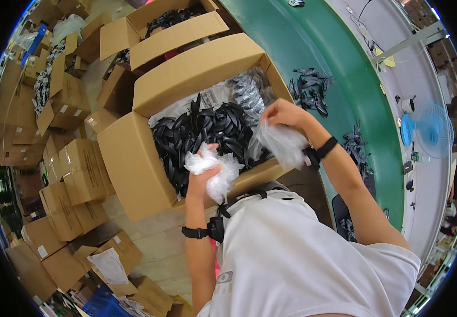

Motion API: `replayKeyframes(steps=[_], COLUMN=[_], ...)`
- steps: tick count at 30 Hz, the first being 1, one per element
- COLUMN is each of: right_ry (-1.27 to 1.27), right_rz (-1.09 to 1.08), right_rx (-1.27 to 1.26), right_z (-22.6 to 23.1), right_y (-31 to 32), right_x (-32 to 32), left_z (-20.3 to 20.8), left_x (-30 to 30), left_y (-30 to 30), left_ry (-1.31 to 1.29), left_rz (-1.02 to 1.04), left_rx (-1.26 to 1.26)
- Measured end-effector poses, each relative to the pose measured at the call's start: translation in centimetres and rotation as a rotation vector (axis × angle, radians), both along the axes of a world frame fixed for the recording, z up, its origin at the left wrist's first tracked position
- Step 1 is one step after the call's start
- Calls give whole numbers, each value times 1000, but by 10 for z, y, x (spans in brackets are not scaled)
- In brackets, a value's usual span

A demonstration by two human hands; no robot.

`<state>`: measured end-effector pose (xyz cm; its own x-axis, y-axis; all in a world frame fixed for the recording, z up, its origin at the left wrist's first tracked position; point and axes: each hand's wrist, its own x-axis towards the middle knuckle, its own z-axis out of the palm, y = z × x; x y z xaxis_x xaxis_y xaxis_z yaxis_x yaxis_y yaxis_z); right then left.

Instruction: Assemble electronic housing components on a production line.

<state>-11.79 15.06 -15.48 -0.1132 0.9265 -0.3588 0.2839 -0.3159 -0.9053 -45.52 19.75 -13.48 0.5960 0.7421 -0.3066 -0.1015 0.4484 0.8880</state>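
My left hand (pixel 206 177) is closed around a crumpled wad of clear plastic bags (pixel 222 182), above the near left part of an open cardboard box (pixel 197 61). Higher and to the right, my right hand (pixel 284 113) pinches a thin clear plastic bag (pixel 278 143) that hangs limp over the box's near right corner. Loose black curved plastic pieces (pixel 215 129) fill much of the box below both hands. Packed against the box's far right corner are pieces in clear bags (pixel 247 95). Part of the black heap is hidden behind the plastic and my hands.
To the right runs a green-topped workbench (pixel 355 79) with piles of dark pieces (pixel 313 87). A blue fan (pixel 432 131) stands beyond it. Another open carton (pixel 175 39) is behind the box, and several stacked cartons (pixel 83 174) crowd the left floor.
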Motion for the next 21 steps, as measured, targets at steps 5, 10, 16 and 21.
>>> replayKeyframes(steps=[5, 10, 16, 21], right_ry=[-459, -857, -688, -608], right_rz=[-30, 62, 53, -10], right_rx=[2, 179, 126, 179], right_z=[-13, -38, 18, 31], right_y=[29, 36, 23, 19], right_x=[-28, -58, -44, -53], left_z=[9, 0, 2, 23], left_x=[-14, -8, -13, 3], left_y=[1, -9, -2, 5], left_ry=[-130, 22, 130, 130], left_rz=[-36, -65, -68, 21], left_rx=[-211, -90, 29, 204])
